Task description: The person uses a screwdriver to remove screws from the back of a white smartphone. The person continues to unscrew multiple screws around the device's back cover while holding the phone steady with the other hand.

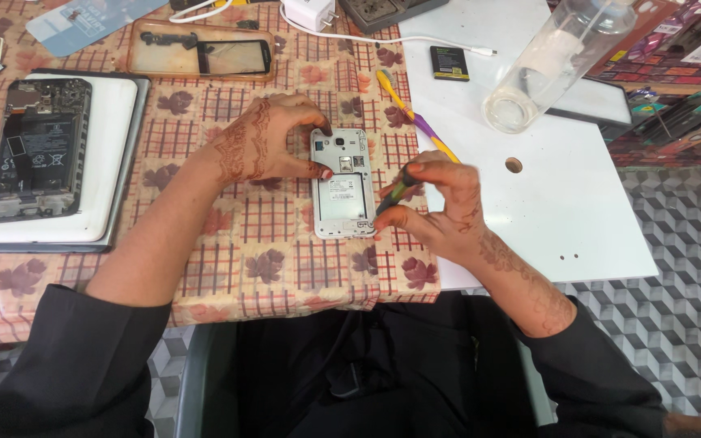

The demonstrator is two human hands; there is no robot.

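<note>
A white phone (341, 185) lies face down on the checked tablecloth (229, 259) with its back cover off and its battery bay bare. My left hand (263, 139) steadies it, fingers on its top-left corner and left edge. My right hand (438, 207) pinches a small dark screwdriver (393, 195) whose tip meets the phone's right edge near the bottom.
An opened black phone (36, 150) rests on a white tablet (119, 122) at the left. A detached screen frame (204, 53) lies behind. A yellow-purple toothbrush (415, 118), a small black battery (449, 62), a clear plastic bottle (553, 61) and a white charger (311, 12) lie on or near the white board (578, 203).
</note>
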